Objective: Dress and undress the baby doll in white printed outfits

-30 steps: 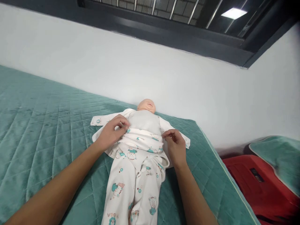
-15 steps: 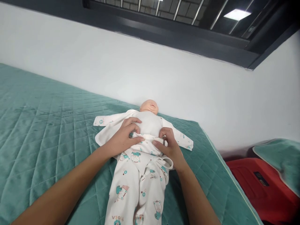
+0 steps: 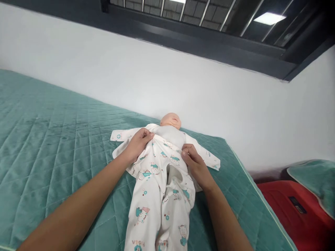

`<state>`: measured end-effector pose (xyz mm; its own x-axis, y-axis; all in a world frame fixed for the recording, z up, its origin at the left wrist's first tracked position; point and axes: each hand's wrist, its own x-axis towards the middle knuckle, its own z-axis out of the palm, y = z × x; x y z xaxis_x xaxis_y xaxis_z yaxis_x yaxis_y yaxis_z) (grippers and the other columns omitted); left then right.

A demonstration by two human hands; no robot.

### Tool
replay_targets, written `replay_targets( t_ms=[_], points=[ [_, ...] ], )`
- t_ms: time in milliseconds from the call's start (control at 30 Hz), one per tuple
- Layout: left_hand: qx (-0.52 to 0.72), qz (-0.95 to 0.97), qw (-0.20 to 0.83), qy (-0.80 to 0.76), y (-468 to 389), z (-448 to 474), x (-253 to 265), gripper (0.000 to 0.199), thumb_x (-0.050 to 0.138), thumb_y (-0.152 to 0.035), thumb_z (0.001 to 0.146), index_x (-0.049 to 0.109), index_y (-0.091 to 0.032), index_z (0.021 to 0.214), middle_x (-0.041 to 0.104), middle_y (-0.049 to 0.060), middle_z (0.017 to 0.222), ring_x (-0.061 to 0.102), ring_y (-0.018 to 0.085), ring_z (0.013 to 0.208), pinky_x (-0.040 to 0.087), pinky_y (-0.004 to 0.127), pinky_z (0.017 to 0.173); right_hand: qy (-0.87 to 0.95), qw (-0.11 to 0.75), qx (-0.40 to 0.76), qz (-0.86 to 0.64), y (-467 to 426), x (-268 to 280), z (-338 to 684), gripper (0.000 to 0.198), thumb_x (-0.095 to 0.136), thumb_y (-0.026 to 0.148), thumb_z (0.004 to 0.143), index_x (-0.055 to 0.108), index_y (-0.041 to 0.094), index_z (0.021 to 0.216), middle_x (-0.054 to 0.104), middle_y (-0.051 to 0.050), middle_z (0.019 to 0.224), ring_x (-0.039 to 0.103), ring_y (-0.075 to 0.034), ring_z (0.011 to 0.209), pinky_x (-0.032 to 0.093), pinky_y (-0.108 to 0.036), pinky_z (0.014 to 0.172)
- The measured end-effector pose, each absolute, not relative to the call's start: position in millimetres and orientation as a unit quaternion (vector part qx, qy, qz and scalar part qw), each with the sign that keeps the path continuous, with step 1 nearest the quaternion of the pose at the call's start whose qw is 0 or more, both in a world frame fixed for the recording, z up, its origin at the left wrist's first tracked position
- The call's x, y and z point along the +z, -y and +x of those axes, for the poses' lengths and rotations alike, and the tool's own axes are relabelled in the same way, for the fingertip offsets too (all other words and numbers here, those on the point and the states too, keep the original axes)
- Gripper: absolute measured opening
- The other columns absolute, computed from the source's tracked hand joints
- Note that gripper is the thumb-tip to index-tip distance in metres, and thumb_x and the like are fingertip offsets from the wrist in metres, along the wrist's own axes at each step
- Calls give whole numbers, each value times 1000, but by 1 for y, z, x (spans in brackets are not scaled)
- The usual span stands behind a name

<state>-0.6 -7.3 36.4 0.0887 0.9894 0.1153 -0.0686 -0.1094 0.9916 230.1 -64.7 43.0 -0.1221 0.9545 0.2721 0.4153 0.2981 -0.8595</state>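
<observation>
A baby doll (image 3: 170, 120) lies on its back, its head toward the wall. Printed white baby trousers (image 3: 146, 195) cover its legs and reach up over its belly. My left hand (image 3: 140, 143) pinches the waistband at the doll's left-hand side in view, pulling it up into a peak. On the other side my right hand (image 3: 193, 160) has its fingers closed on the waistband edge. An opening shows at the crotch of the trousers. The doll also wears a white jacket (image 3: 205, 151), spread open with both sleeves stretched out; the pale chest shows between.
Beneath the doll is a green quilted bed cover (image 3: 65, 153), whose edge runs down the right. A white wall (image 3: 131, 73) stands behind, under a dark window frame (image 3: 196, 45) with bars. Beyond the right edge are a red plastic object (image 3: 285, 205) and green cloth (image 3: 311, 177).
Both hands have gripped the waistband, and it has been drawn up higher over the belly. The bunched cloth has straightened, showing the crotch opening. The view has shifted slightly.
</observation>
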Motion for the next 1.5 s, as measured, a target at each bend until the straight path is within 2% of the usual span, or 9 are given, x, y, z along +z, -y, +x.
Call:
replay_targets(
  t_ms=[233,433,600,767,1000,1100,1200,1333,1500],
  points=[
    [478,629,444,-423,11,-15,32,19,62,-35,81,52,-19,76,58,-1,80,52,14,75,41,26,70,628,457,427,-463,66,36,246,18,61,38,87,56,23,80,49,-2,112,49,-18,101,40,-28,87],
    [402,678,444,-425,14,-27,36,19,56,-35,84,62,-19,90,66,4,96,59,19,90,45,31,81,612,468,423,-477,68,37,246,19,68,37,79,56,23,80,52,-3,112,50,-20,101,43,-28,83],
    [396,689,451,-407,16,-25,38,18,54,-37,85,58,-19,86,65,2,90,59,18,85,45,29,76,561,482,442,-508,65,38,239,23,65,43,81,55,24,85,56,0,84,50,-16,72,42,-27,63],
    [417,683,353,-484,9,-19,29,16,48,-37,89,52,-21,87,60,-2,81,55,18,81,41,29,73,535,510,393,-547,52,35,235,27,69,45,77,54,23,82,53,5,67,44,-12,59,34,-25,56],
    [433,622,424,-496,3,-17,25,21,54,-40,86,54,-20,82,59,-1,79,52,17,76,40,28,69,507,537,370,-563,57,30,229,24,70,43,77,61,23,86,61,1,78,52,-15,69,40,-26,61],
    [420,633,419,-497,8,-20,29,21,55,-41,84,56,-20,80,60,0,79,53,17,75,40,28,68,488,541,370,-576,63,30,234,24,70,43,77,61,24,88,64,0,80,53,-15,65,41,-27,58],
    [404,639,431,-492,12,-24,31,22,56,-40,83,58,-19,79,63,0,80,56,17,76,41,28,70,495,525,334,-606,64,30,245,24,70,45,76,60,24,81,62,1,70,51,-15,60,41,-28,56],
    [398,612,476,-490,11,-25,29,19,58,-38,82,62,-19,85,68,1,87,60,18,79,45,28,72,558,436,315,-632,64,29,253,31,64,51,77,61,21,70,63,-1,65,53,-17,61,41,-29,54],
    [416,631,399,-520,10,-16,28,15,55,-33,83,63,-20,84,71,2,93,62,21,87,45,31,77,577,407,349,-616,65,30,254,28,64,49,77,64,21,76,67,-1,72,56,-18,66,42,-30,57]
  ],
)
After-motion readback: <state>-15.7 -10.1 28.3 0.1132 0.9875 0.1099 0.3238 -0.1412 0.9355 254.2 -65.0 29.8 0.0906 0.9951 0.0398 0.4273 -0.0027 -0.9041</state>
